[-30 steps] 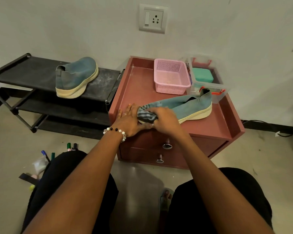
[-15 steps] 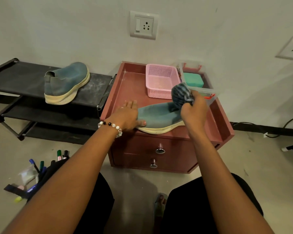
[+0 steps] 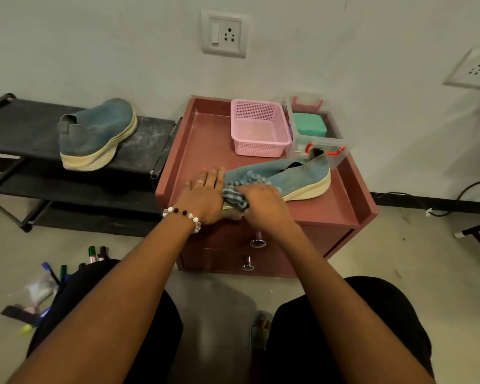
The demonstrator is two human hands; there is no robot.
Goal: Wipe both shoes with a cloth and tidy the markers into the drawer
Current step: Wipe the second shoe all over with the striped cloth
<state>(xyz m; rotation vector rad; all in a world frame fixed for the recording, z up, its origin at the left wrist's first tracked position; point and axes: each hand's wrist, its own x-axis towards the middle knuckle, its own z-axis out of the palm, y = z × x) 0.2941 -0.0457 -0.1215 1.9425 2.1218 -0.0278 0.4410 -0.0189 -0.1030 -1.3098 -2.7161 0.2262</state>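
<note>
Two hands on same shoe (image 3: 288, 176), which lies on top of red cabinet (image 3: 322, 209). R hand (image 3: 263, 200) has fingers curled round bunched striped cloth (image 3: 234, 194), pressing it on the toe end. L hand (image 3: 205, 195) flat w/ straight fingers, just beside the cloth on its left, touching the toe; nothing gripped. Heel end lies right of the cloth grip, twd clear box (image 3: 316, 139) w/ teal item inside. Pink basket (image 3: 259, 131) beyond the grip, apart from shoe. 2nd shoe (image 3: 94, 134) well left of the hands, upright on black rack (image 3: 17, 120). Markers (image 3: 94, 253) on floor, low-left of hands, partly hidden by knee. Both drawers (image 3: 275, 242), right below the grip, closed.
</note>
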